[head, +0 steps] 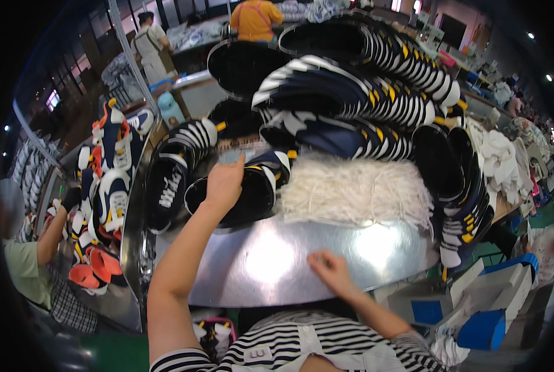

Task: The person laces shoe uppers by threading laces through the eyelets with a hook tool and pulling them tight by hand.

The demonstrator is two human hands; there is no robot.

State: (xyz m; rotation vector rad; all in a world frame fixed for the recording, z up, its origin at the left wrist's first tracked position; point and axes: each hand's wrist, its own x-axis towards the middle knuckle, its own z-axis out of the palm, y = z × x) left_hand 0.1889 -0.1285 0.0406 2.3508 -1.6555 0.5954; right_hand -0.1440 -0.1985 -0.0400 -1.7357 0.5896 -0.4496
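My left hand is on the near stack of dark shoe uppers, its fingers at the upper edge; whether it grips one cannot be told. My right hand hovers over or rests on the shiny metal tabletop, its fingers curled, and anything between them is too small to make out. Right of the near stack lies a bundle of white shoelaces. Long nested rows of navy, white and yellow shoe uppers are piled behind it. Another stack of uppers stands to the left.
Further uppers stand at the table's right edge. A co-worker sits at the left beside finished-looking shoes with orange linings. A light-blue bottle stands behind the table. White boxes with blue parts are at the lower right.
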